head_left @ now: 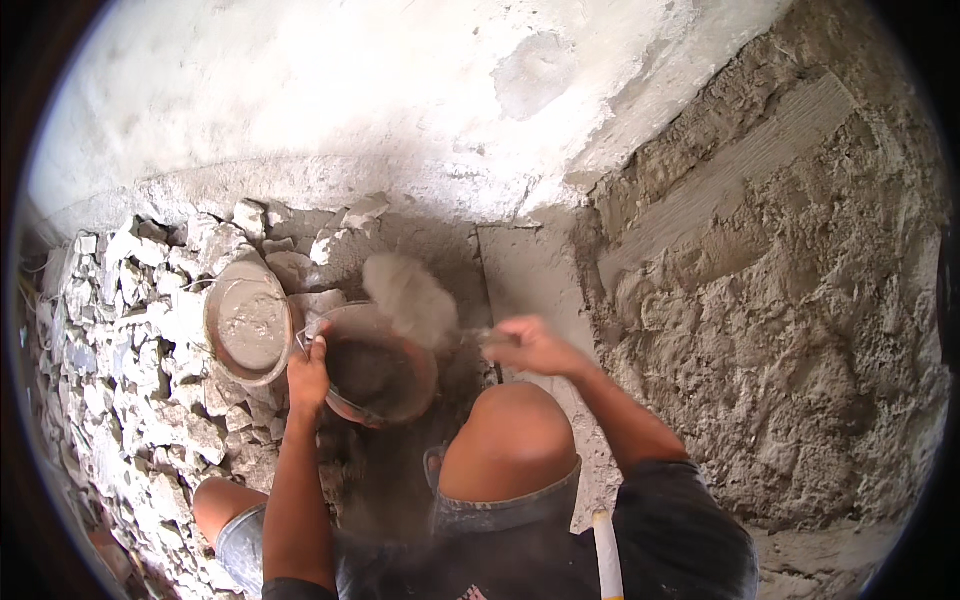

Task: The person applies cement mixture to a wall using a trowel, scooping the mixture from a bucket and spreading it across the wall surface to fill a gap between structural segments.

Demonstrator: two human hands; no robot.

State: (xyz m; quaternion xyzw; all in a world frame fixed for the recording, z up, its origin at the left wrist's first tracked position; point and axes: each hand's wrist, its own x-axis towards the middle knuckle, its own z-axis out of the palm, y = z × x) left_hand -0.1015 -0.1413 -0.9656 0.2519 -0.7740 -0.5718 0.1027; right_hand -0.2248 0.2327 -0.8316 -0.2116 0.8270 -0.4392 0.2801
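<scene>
My left hand (309,375) grips the left rim of a reddish-brown bucket (428,385), thumb up beside its thin wire handle. Inside the bucket is dark grey material. To the right, my right hand (535,346) is closed round the handle of a trowel (472,338). A pale grey, motion-blurred mass (408,298) is over the bucket's far right rim, in line with the trowel; whether it is the blade or material on it I cannot tell. Left of my left hand stands a second bucket (212,325), filled with wet grey mortar (252,318).
Broken rubble (150,380) covers the ground at left. A whitish wall (330,90) rises behind the buckets. Rough mortar coats the wall (770,350) at right, with a smoother band above. My bent knee (515,435) is between my arms; a white stick (607,555) shows below.
</scene>
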